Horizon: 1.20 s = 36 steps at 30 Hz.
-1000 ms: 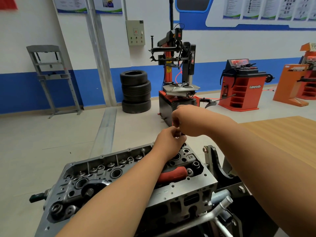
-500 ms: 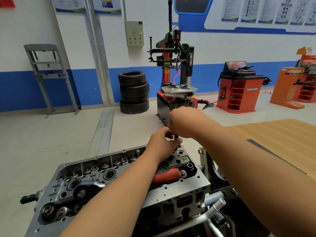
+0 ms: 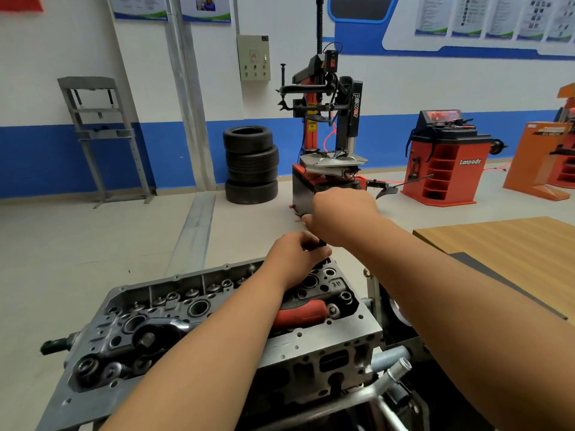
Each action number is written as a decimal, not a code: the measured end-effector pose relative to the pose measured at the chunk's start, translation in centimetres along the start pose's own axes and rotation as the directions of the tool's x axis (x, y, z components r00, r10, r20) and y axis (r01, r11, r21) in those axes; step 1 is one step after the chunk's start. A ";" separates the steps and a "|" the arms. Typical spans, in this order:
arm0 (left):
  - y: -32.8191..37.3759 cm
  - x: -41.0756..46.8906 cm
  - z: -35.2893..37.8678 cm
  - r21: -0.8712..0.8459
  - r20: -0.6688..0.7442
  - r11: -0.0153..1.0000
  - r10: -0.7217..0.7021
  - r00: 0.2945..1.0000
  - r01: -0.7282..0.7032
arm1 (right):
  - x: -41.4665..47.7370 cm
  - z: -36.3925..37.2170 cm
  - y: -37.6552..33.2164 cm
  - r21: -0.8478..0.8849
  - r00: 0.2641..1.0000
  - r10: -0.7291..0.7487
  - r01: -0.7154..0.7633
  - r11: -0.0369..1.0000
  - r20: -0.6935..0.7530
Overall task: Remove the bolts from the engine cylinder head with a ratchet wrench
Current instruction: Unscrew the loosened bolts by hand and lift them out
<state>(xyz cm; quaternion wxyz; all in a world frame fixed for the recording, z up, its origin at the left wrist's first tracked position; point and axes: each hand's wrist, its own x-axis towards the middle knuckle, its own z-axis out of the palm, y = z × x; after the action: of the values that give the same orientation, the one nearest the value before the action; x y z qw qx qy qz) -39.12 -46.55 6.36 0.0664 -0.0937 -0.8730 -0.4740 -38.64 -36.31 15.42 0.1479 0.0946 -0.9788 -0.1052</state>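
White wall (image 3: 404, 88) with blue lower band, posters (image 3: 466, 17) above. Grey floor (image 3: 77, 244). Stack of tyres (image 3: 251, 164), tyre changer (image 3: 326, 126), red wheel balancer (image 3: 448, 163), grey metal frame (image 3: 102, 135) along the wall. Wooden tabletop (image 3: 504, 244) at right.

Middle of ratchet wrench (image 3: 300, 315) hidden under left forearm (image 3: 193, 353). Dark piece (image 3: 320, 243) between left hand (image 3: 292, 253) and right hand (image 3: 340, 217) mostly covered, can't identify. Near-left corner of cylinder head (image 3: 311, 346) cut off.

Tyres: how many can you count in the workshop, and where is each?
4 tyres, all in one stack on the floor against the wall, left of the tyre changer; others may be hidden behind machines.
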 end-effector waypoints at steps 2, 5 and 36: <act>-0.1 -0.1 0.0 -0.002 -0.006 1.000 0.007 1.000 -0.007 | 0.0 -0.2 0.3 0.075 0.997 -0.048 0.044 0.996 0.060; -0.1 0.0 -0.1 -0.012 -0.015 1.000 0.009 1.000 -0.009 | 0.1 -0.7 1.0 0.308 0.959 -0.233 0.174 0.935 0.164; 0.5 0.2 0.2 -0.093 0.038 0.990 -0.100 0.994 0.103 | -0.9 0.4 3.9 0.935 0.952 0.170 0.197 0.295 -0.254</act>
<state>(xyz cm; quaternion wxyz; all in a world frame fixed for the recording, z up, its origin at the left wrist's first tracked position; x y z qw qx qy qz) -39.22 -46.09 6.73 0.0231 -0.0600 -0.8543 -0.5159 -38.50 -32.31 15.75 0.2110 0.1869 -0.8118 0.5114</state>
